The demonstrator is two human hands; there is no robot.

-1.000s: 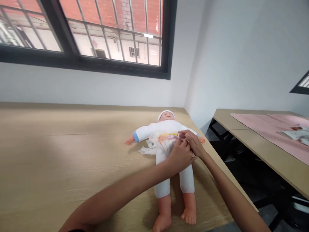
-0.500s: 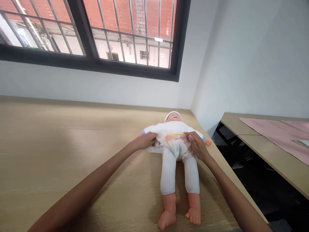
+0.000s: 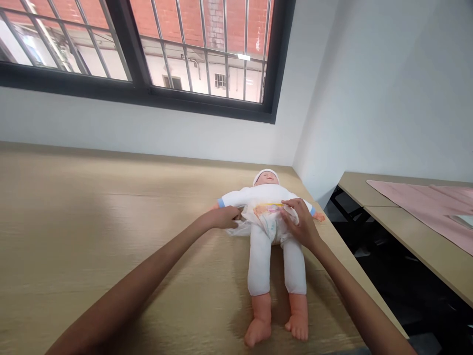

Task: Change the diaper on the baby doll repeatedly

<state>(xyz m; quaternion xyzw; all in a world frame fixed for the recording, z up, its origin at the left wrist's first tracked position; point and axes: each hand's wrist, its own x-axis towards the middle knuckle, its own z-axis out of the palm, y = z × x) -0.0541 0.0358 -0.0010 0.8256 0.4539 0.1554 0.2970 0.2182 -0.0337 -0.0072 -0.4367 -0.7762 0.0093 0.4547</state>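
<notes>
A baby doll (image 3: 259, 266) in white clothes and a white cap lies on its back on the wooden table, feet toward me. Around its hips is a white diaper (image 3: 272, 224) with a coloured print and a yellow strip along the front waist. My left hand (image 3: 224, 217) is closed on the diaper's loose side edge, at the left of the doll's waist. On the other side, my right hand (image 3: 303, 226) rests against the diaper with its fingers apart. The diaper's back part is hidden under the doll.
The wooden table (image 3: 111, 236) runs along the wall beneath a barred window (image 3: 207, 54). Its right edge is close to the doll. Past a dark gap stands a second table (image 3: 391, 224) with a pink cloth (image 3: 417, 199) on it.
The fingers of my right hand have spread apart on the diaper front. My left hand stays at the diaper's left side, its wrist slightly lower. The view has shifted a little.
</notes>
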